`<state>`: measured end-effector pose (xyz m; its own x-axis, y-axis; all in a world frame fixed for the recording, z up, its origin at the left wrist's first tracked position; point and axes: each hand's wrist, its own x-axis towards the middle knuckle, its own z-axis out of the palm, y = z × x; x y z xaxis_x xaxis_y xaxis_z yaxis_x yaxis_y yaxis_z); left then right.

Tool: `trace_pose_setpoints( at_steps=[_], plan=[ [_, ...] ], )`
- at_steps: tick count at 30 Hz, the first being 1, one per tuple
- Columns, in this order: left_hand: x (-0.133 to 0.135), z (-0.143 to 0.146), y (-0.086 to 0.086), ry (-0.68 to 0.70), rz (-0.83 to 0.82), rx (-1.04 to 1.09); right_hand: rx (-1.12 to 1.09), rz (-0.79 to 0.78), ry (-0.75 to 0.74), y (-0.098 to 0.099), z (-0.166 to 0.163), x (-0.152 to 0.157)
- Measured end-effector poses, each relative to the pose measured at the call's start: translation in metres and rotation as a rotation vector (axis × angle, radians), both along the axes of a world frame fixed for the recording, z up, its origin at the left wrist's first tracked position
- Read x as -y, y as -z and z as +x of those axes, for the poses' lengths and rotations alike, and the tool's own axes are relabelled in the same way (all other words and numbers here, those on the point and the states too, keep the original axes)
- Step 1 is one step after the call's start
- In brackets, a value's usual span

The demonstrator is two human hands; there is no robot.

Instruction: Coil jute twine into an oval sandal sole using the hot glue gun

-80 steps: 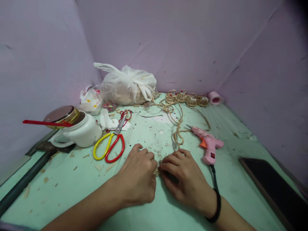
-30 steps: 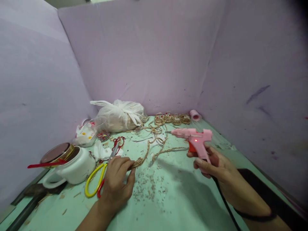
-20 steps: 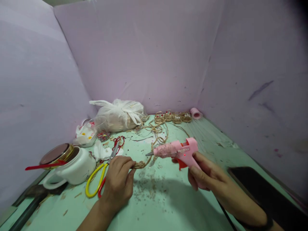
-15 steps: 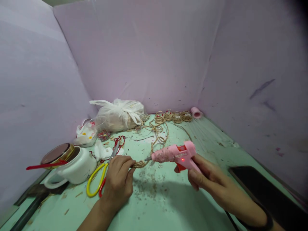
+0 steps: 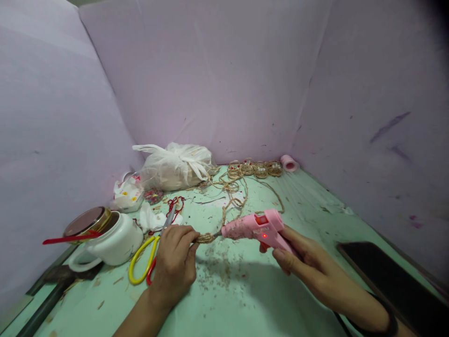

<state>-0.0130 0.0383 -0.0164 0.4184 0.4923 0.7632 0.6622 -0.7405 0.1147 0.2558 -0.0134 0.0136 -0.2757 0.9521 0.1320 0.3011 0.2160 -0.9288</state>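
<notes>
Head view: the left hand (image 5: 174, 262) pinches a small coiled end of tan jute twine (image 5: 204, 238) against the pale green worktop (image 5: 245, 299), fingers closed on it. The right hand (image 5: 298, 257) grips a pink plastic hot glue gun (image 5: 253, 228), its metal nozzle touching the coil, a red light lit on its body. Yellow-and-red-handled scissors (image 5: 147, 260) lie just beside the left hand, a white ceramic mug (image 5: 115, 243) further left

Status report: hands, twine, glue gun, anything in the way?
Left hand pinching jute twine coil. Right hand gripping pink glue gun, nozzle at coil. Scissors beside left hand.
</notes>
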Motion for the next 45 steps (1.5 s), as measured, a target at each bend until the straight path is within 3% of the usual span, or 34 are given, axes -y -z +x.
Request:
trace_pose_setpoints(
  at_steps=[45],
  plan=[
    [0.0043,0.0027,-0.004,-0.026,0.181,-0.119,0.002,0.006,0.027,-0.0034,-0.0007,-0.001]
  ],
)
